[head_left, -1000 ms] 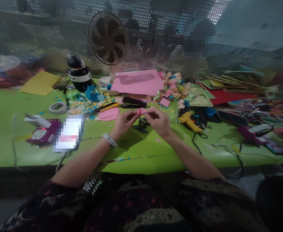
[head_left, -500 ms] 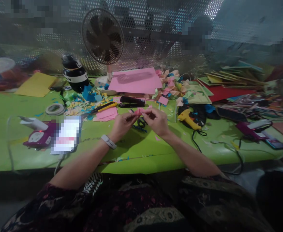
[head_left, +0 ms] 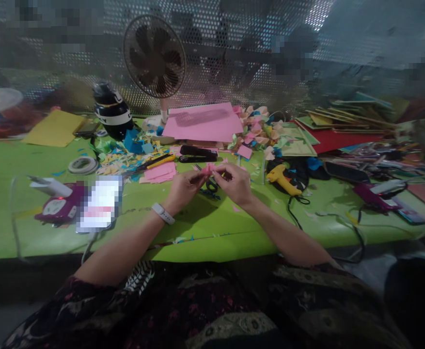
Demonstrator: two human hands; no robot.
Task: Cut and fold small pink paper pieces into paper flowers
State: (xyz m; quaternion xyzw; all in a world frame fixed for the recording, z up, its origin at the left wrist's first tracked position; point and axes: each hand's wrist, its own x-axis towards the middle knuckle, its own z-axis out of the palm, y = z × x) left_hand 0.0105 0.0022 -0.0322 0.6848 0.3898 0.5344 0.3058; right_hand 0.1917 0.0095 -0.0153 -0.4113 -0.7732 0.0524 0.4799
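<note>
The one head-worn view looks forward and down from above the dark patterned clothing, taking in the left hand and right hand at middle range over the green tabletop, with the table fan and perforated screen farther off.

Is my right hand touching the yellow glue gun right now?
Apart. The head view shows the right hand to the left of the yellow glue gun in the picture, with green tabletop visible between them.
</note>
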